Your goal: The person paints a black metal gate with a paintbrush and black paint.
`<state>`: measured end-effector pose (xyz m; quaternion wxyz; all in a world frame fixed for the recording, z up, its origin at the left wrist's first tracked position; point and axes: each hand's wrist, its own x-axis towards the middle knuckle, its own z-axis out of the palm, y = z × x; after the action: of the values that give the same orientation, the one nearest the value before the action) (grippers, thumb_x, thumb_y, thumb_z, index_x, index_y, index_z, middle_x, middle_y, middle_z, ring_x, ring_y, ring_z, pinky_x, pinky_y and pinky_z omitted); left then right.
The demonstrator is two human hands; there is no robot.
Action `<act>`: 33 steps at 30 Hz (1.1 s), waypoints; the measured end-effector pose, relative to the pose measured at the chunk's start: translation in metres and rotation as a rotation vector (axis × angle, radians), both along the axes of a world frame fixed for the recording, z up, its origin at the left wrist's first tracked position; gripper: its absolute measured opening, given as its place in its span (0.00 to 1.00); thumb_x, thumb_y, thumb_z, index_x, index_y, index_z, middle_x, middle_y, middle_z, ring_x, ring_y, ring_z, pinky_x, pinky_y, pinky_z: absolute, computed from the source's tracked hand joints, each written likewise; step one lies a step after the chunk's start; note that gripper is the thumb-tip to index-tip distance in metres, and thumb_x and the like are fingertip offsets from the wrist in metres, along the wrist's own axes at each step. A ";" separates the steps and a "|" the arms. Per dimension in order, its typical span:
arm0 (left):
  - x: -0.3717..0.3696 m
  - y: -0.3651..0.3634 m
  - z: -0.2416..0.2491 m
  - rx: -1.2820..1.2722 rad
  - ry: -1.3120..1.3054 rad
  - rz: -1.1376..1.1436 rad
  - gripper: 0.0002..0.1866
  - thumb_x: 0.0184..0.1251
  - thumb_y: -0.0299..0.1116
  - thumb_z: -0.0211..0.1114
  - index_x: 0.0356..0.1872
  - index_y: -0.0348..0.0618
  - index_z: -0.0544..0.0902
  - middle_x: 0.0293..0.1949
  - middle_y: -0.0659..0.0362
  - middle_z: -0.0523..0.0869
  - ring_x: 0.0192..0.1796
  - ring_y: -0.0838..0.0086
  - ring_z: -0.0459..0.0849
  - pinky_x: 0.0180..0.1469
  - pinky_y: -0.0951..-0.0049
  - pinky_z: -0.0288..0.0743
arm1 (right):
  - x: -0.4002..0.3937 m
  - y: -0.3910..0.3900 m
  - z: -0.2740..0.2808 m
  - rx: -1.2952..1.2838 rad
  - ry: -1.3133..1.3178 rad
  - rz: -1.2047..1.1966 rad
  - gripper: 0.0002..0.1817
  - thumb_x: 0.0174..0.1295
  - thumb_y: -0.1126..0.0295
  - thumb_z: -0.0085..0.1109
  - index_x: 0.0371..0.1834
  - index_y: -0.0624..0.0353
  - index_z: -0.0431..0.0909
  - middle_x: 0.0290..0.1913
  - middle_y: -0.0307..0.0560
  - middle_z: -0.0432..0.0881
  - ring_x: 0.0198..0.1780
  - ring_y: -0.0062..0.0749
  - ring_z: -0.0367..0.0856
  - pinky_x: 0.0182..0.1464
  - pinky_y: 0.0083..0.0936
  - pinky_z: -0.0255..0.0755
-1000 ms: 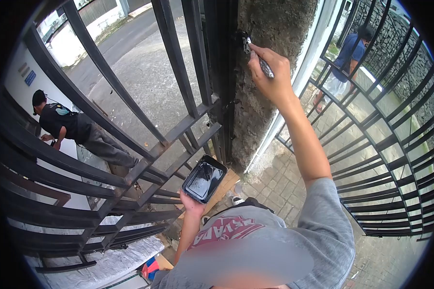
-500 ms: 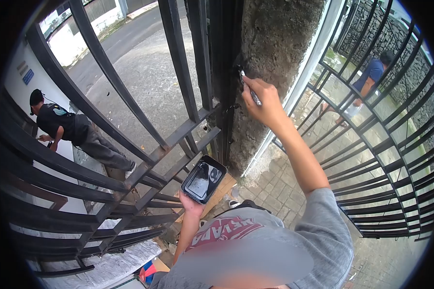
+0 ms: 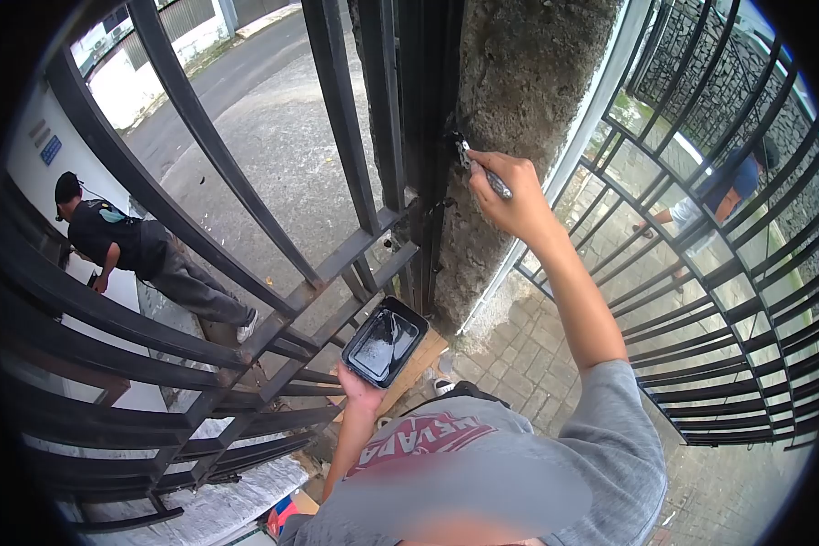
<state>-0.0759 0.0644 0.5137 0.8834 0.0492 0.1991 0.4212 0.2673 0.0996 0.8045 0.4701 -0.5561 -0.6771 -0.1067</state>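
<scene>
Right hand (image 3: 517,202) is up high, fingers pinched shut around the handle of a small paintbrush (image 3: 484,171). The brush runs up and to the left from the knuckles, long axis slanting toward the gate, and its dark tip sits right at the seam where the black gate post (image 3: 425,109) meets the rough concrete pillar (image 3: 528,82). So the working spot lies just beyond the bristles, up-left of that hand, touching or all but touching; the exact contact is too small to call.

Down and to the left, well below the brush, the left hand (image 3: 362,393) cups a black paint tray (image 3: 385,340) from underneath, tilted, glossy black paint pooled inside. The tray hangs close to the lower gate bars (image 3: 273,328), and the right hand is clearly the one nearer the seam.

Farther out, beyond the bars to the left, a person in dark clothes (image 3: 127,250) bends by a white wall. Off to the right, past the curved fence (image 3: 728,300), another person in blue (image 3: 719,196) stands.
</scene>
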 end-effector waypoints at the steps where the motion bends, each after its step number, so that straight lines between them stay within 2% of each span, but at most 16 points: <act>1: 0.000 0.000 0.000 -0.007 -0.003 -0.004 0.39 0.79 0.61 0.39 0.74 0.43 0.76 0.72 0.51 0.81 0.72 0.51 0.80 0.74 0.44 0.72 | -0.001 0.000 0.010 0.016 0.002 -0.004 0.13 0.65 0.75 0.64 0.50 0.71 0.87 0.38 0.65 0.89 0.40 0.58 0.90 0.47 0.41 0.84; 4: -0.001 0.001 0.002 -0.013 -0.007 -0.019 0.38 0.79 0.61 0.40 0.74 0.43 0.76 0.71 0.51 0.81 0.71 0.51 0.80 0.74 0.44 0.72 | -0.005 0.000 0.048 0.092 0.022 -0.026 0.13 0.65 0.75 0.65 0.50 0.71 0.87 0.40 0.65 0.89 0.42 0.59 0.90 0.50 0.39 0.84; 7: 0.000 0.001 -0.001 -0.016 -0.003 -0.020 0.38 0.79 0.60 0.41 0.74 0.42 0.77 0.71 0.51 0.82 0.71 0.51 0.80 0.74 0.44 0.73 | -0.005 0.009 0.065 0.294 0.062 -0.051 0.13 0.66 0.78 0.64 0.52 0.71 0.87 0.39 0.61 0.90 0.38 0.52 0.91 0.46 0.35 0.83; 11: 0.001 0.002 -0.002 0.027 -0.044 0.004 0.37 0.77 0.57 0.45 0.75 0.41 0.76 0.73 0.50 0.80 0.73 0.52 0.79 0.76 0.47 0.72 | -0.014 0.010 0.031 0.365 0.069 -0.003 0.16 0.65 0.82 0.64 0.55 0.70 0.85 0.35 0.57 0.87 0.33 0.46 0.88 0.39 0.32 0.81; 16: -0.006 0.003 -0.003 0.002 -0.059 0.042 0.37 0.78 0.59 0.45 0.74 0.42 0.76 0.72 0.50 0.81 0.72 0.51 0.80 0.75 0.46 0.72 | -0.017 -0.002 -0.035 0.090 0.051 -0.003 0.16 0.64 0.80 0.64 0.55 0.70 0.85 0.37 0.60 0.87 0.35 0.55 0.88 0.41 0.38 0.82; 20: -0.010 0.004 -0.001 -0.020 -0.047 0.049 0.37 0.79 0.59 0.44 0.74 0.41 0.76 0.71 0.50 0.81 0.71 0.51 0.80 0.74 0.45 0.73 | -0.010 -0.004 -0.013 0.018 0.047 -0.035 0.14 0.65 0.74 0.65 0.50 0.71 0.86 0.39 0.63 0.89 0.39 0.60 0.89 0.47 0.43 0.83; 21: -0.012 0.005 -0.003 -0.014 -0.041 0.047 0.37 0.79 0.59 0.44 0.73 0.41 0.77 0.71 0.50 0.81 0.71 0.51 0.80 0.74 0.45 0.73 | -0.012 -0.006 0.007 0.000 0.079 -0.069 0.13 0.64 0.75 0.65 0.49 0.72 0.87 0.39 0.63 0.89 0.39 0.58 0.90 0.47 0.39 0.83; 25: -0.009 0.006 -0.007 -0.012 -0.011 0.032 0.36 0.79 0.59 0.44 0.73 0.42 0.77 0.70 0.51 0.82 0.70 0.52 0.81 0.73 0.45 0.74 | 0.000 0.004 0.064 0.328 0.127 -0.016 0.14 0.65 0.79 0.64 0.53 0.71 0.86 0.37 0.59 0.89 0.37 0.45 0.92 0.44 0.31 0.83; 26: -0.007 0.006 -0.005 -0.017 -0.002 0.030 0.36 0.79 0.58 0.44 0.73 0.42 0.77 0.70 0.51 0.82 0.70 0.52 0.81 0.73 0.45 0.75 | 0.011 0.010 0.070 0.406 0.086 0.001 0.14 0.68 0.78 0.64 0.54 0.69 0.86 0.36 0.56 0.90 0.37 0.38 0.92 0.42 0.28 0.82; 29: -0.004 0.005 -0.001 -0.007 -0.012 0.050 0.36 0.79 0.59 0.44 0.72 0.42 0.78 0.70 0.51 0.82 0.70 0.52 0.82 0.73 0.46 0.75 | 0.009 0.008 0.072 0.413 0.251 0.044 0.14 0.70 0.77 0.64 0.56 0.68 0.87 0.35 0.54 0.90 0.36 0.34 0.92 0.42 0.27 0.82; 30: -0.003 0.006 -0.002 -0.014 -0.017 0.047 0.36 0.79 0.59 0.44 0.72 0.42 0.78 0.70 0.51 0.82 0.70 0.52 0.82 0.72 0.46 0.75 | 0.009 0.009 0.062 0.391 0.215 0.014 0.14 0.71 0.76 0.64 0.57 0.67 0.87 0.35 0.52 0.90 0.36 0.30 0.91 0.42 0.26 0.82; 33: -0.009 0.005 -0.013 -0.028 -0.017 0.043 0.36 0.79 0.59 0.44 0.72 0.42 0.78 0.70 0.51 0.82 0.70 0.52 0.82 0.72 0.46 0.75 | 0.005 0.012 0.018 0.252 0.091 -0.024 0.14 0.68 0.78 0.63 0.56 0.69 0.86 0.36 0.58 0.89 0.36 0.46 0.91 0.41 0.33 0.82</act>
<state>-0.0853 0.0692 0.5005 0.8765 0.0291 0.1987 0.4375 0.2722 0.1112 0.8222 0.5651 -0.5050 -0.6295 -0.1714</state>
